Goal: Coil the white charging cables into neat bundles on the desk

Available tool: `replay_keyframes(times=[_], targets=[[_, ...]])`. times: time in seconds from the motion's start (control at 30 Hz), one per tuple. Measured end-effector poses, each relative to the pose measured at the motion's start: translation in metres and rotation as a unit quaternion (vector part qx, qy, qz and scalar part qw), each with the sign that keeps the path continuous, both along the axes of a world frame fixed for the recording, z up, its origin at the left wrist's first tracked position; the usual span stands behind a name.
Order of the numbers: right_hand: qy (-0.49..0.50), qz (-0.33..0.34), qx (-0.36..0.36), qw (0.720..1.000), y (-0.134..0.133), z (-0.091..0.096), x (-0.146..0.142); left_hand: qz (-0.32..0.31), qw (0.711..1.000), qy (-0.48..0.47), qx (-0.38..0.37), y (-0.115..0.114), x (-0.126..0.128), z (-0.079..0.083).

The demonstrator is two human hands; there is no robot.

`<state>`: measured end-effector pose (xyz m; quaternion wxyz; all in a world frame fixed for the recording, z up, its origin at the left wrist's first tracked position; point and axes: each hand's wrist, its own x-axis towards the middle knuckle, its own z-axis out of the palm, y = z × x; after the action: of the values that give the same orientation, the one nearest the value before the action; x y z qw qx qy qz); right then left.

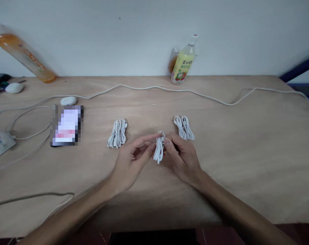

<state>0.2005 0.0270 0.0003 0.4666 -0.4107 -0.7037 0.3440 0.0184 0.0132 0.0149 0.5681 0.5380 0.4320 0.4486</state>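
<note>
Between my two hands, above the middle of the table, is a coiled white cable (158,151) bunched into a small bundle. My left hand (137,153) grips its left side, thumb against the coil and index finger stretched along the top. On the other side, my right hand (181,154) pinches the bundle near its upper end with thumb and index finger. To the left on the table lies a pile of tied white cables (118,133). Further right, just beyond my right hand, rest two more coiled white cables (184,128).
A phone (67,126) and a white earbud case (68,101) lie on the left. An orange drink bottle (27,58) and a yellow drink bottle (184,63) stand by the wall. A long white cord (154,87) crosses the wooden table (246,153).
</note>
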Motion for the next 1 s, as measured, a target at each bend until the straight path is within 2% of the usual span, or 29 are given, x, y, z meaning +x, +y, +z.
replay_keyframes(times=[0.1,0.33,0.47,0.67,0.77,0.9,1.0], targets=[[0.021,-0.001,-0.018,1.0,0.0007,0.0002,0.0004,-0.001,0.999,0.018,0.042,0.0013,-0.0023,-0.004],[0.007,0.012,-0.059,0.998,0.0011,0.0044,0.0005,0.073,0.975,0.126,0.166,0.0062,-0.0084,-0.0036],[0.014,0.018,-0.065,0.998,0.0018,0.0049,0.0011,0.064,0.98,0.122,0.146,0.0054,-0.006,-0.0027],[0.002,0.035,-0.033,0.999,0.0024,0.0054,0.0026,0.042,0.992,0.06,0.101,0.0044,-0.0006,-0.0023],[-0.003,0.035,-0.013,0.999,0.0018,0.0053,0.0038,0.029,0.993,0.045,0.107,0.0037,-0.0002,-0.0032],[0.005,0.029,0.024,0.999,0.0005,0.0032,0.0039,0.05,0.978,0.086,0.182,0.002,-0.0032,-0.0059],[0.019,0.031,0.038,0.999,-0.0007,0.0021,0.0042,0.07,0.953,0.136,0.262,0.0002,-0.0063,-0.0061]])
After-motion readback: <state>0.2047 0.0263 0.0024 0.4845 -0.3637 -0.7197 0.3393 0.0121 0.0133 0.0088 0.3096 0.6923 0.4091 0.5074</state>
